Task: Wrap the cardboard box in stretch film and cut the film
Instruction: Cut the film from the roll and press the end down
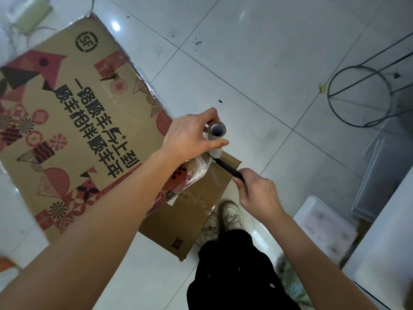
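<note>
A large printed cardboard box (73, 121) lies on the tiled floor, with shiny stretch film over its top and edges. My left hand (190, 135) grips the stretch film roll (216, 136) upright near the box's right corner. A bunched strand of film (199, 168) runs from the roll to the box. My right hand (259, 191) holds a black knife (225, 167), and its blade tip touches the film just below the roll.
A smaller plain cardboard box (178, 224) lies under the big one by my shoes (223, 220). A round wire stand (359, 97) is at the right. Plastic bins (330, 229) and a white counter edge sit at the lower right. A power strip (31, 14) lies top left.
</note>
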